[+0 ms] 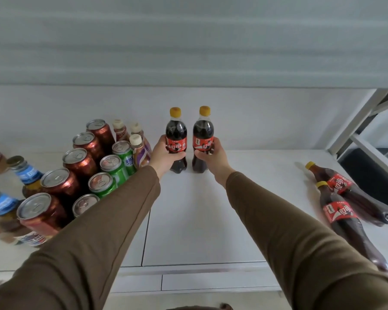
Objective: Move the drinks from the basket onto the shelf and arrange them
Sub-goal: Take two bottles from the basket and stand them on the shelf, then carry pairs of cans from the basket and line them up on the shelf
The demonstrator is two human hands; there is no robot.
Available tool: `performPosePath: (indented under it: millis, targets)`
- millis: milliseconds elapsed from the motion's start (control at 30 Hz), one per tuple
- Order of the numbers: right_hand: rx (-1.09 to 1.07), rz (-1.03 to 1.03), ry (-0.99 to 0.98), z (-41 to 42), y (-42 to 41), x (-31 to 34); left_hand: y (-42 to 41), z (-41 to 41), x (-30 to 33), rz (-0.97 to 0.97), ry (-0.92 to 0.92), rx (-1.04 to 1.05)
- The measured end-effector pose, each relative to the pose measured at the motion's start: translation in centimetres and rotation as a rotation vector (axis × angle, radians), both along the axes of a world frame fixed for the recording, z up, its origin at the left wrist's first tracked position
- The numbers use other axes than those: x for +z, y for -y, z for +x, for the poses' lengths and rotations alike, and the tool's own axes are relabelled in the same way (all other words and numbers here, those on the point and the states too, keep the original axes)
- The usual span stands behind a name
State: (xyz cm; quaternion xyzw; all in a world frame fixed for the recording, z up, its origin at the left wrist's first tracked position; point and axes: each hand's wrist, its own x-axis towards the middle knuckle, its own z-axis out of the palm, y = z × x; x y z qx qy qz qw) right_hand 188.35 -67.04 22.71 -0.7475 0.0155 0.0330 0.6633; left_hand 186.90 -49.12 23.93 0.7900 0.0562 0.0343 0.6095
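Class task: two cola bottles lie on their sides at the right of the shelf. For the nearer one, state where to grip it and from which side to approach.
Grip the nearer lying bottle around its red-labelled waist, coming down from above with the right hand. It lies flat, cap pointing to the back, so the narrowed middle faces up, clear of the other lying bottle beside it.

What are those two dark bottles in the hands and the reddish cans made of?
The two cola bottles look like clear glossy plastic: dark liquid shows through, with highlights. The reddish cans appear to be metal, with shiny silver pull-tab tops.
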Motion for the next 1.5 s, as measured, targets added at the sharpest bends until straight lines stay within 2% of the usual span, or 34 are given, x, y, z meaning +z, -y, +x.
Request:
performPosePath:
  millis: [200,333,433,500,567,800,1000,1300,1500]
  targets:
    - [-0.007,-0.012,-0.062,-1.1,-0.2,0.6,-0.1,-0.9,-0.5,-0.043,-0.051,-0.024]
    - [-0.143,-0.037,-0.079,-3.7,0.3,0.2,0.3,-3.6,-1.3,-0.081,-0.079,0.007]
    - [-0.222,-0.051,-0.067,-6.5,0.8,-0.2,0.7,-6.5,-2.2,0.001,-0.063,0.059]
    - [-0.191,-0.080,-0.068,-8.5,1.1,-0.2,1.1,-9.0,-2.6,0.093,-0.016,0.091]
    - [-0.113,-0.139,-0.022,-10.7,1.3,-0.1,1.8,-11.7,-2.9,0.190,0.024,0.121]
    - [0.227,-0.517,0.322,-19.4,1.8,-0.9,4.6,-24.1,-3.6,0.436,0.036,0.286]
    - [0.516,-0.656,0.387,-29.7,0.3,-3.0,5.2,-38.4,-4.7,0.581,-0.086,0.465]
    - [0.908,-0.706,0.592,-47.3,-7.2,-2.2,0.9,-60.0,-4.7,0.722,-0.261,0.835]
    - [1.150,-0.640,0.744,-66.0,-13.4,-2.2,-1.3,-81.6,-4.3,0.816,-0.463,1.046]
